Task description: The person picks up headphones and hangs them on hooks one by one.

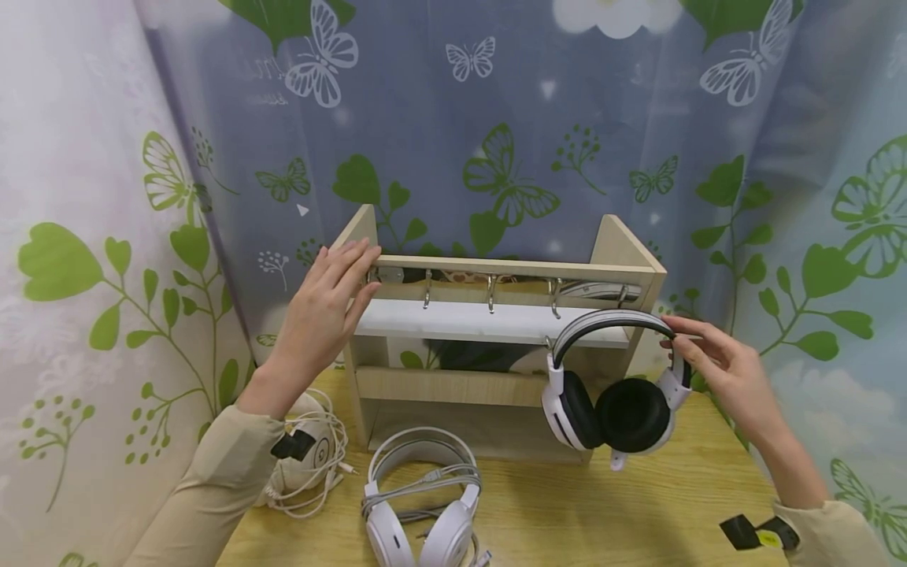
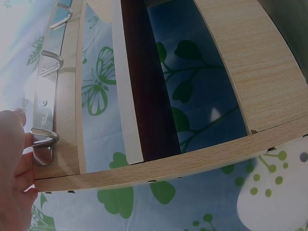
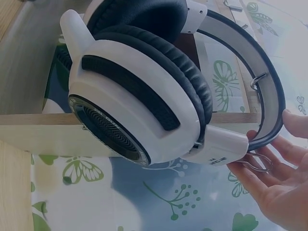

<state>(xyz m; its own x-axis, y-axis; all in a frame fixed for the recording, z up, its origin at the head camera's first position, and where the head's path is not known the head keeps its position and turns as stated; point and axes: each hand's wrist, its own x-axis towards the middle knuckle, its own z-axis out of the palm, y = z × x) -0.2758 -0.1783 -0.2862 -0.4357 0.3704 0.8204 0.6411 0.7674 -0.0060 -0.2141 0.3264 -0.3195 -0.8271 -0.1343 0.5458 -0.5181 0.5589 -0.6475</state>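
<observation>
A white headset (image 1: 563,409) with black ear cushions and a headband is in front of the rack's right end. My right hand (image 1: 737,378) pinches its headband between thumb and fingers, also seen in the right wrist view. Metal hooks (image 3: 258,81) show close to the headband; whether one bears it I cannot tell. My left hand (image 1: 319,315) rests on the upper left corner of the wooden rack (image 1: 453,387), fingers fairly straight. In the left wrist view its fingers (image 2: 25,166) touch the rack beside the end hook (image 2: 45,136).
A second white headset (image 1: 386,528), cable wound across it, lies before the rack on the wood-grain table (image 1: 567,520). Another white corded device (image 1: 322,449) lies left of the rack, under my left forearm. Patterned curtains (image 1: 425,102) enclose the back and sides.
</observation>
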